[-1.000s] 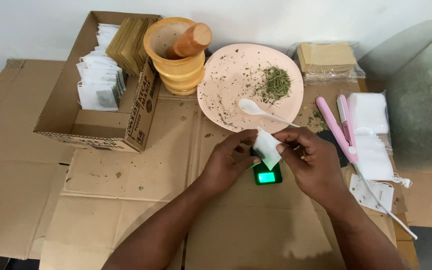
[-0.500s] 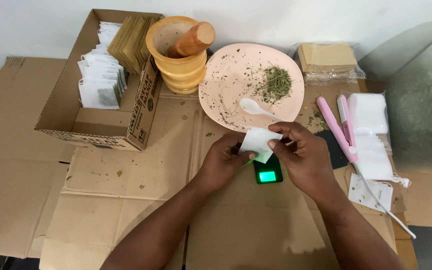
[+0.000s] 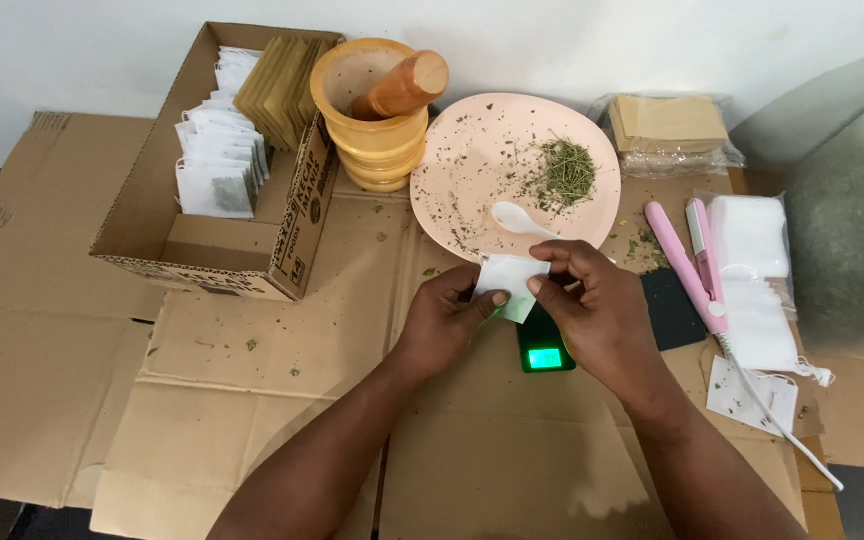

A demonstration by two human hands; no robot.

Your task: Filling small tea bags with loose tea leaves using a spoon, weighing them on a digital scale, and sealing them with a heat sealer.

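Both my hands pinch a small white paper sachet above a small black scale with a lit green display. My left hand grips its left edge and my right hand grips its right edge. Just beyond the sachet lies a pink plate with a heap of dried green herbs and a white spoon.
A cardboard box at the left holds white sachets and brown envelopes. A wooden mortar with pestle stands behind. A pink sealing iron, white bags and bagged brown envelopes lie at the right.
My hands have lifted the sachet slightly away from me toward the plate and turned it flatter between the fingers. Nothing else has moved.
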